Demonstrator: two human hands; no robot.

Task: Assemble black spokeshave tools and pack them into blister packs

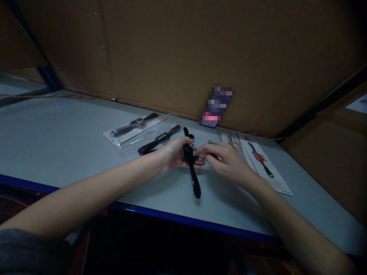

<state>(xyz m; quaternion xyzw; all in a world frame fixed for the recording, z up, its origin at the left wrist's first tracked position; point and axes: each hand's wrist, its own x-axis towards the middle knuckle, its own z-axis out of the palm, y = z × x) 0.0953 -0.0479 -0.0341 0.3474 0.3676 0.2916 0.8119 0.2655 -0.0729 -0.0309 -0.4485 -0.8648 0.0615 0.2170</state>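
My left hand point(172, 154) grips the middle of a black wristwatch point(194, 179) whose strap ends point up and down above the table. My right hand point(226, 158) meets it from the right, fingers pinched at the watch case beside a small shiny part. Both hands hover over the pale grey table point(57, 133) near its middle.
Two more black watches lie to the left, one in a clear bag point(134, 126), one on plastic point(159, 139). A printed card showing a watch point(265, 164) lies to the right. A phone point(216, 107) leans on the cardboard wall behind. The table's blue front edge point(172, 217) runs below.
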